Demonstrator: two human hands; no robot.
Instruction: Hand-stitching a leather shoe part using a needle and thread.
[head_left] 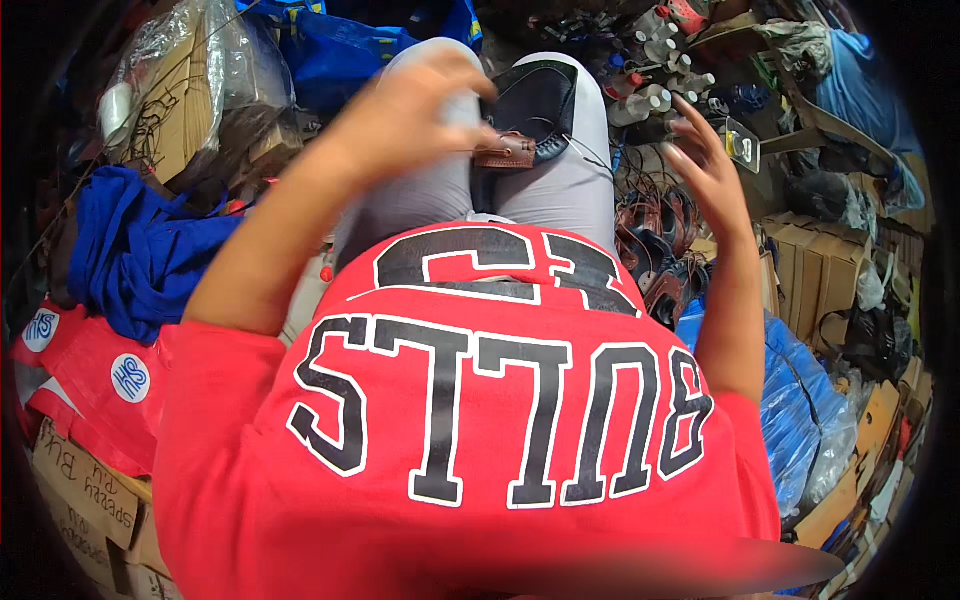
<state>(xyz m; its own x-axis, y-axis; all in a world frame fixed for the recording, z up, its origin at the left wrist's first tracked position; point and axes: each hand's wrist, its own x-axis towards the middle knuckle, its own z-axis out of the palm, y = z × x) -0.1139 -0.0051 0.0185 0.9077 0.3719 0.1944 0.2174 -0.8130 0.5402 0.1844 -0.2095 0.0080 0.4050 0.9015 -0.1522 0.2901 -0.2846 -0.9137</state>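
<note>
The red shirt [480, 430] fills the foreground; at twelve o'clock a black shoe upper [535, 105] rests on the lap, left hand [415, 110] pinching its brown tab [505, 152], right hand [705, 165] spread empty at two o'clock, seemingly mid-stitch; pulling thread taut looks next

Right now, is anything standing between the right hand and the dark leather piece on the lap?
Nothing visible does. The right hand is raised, open, to the right of the leather piece, with only the grey trouser leg under the gap. The left hand already touches it.
</note>
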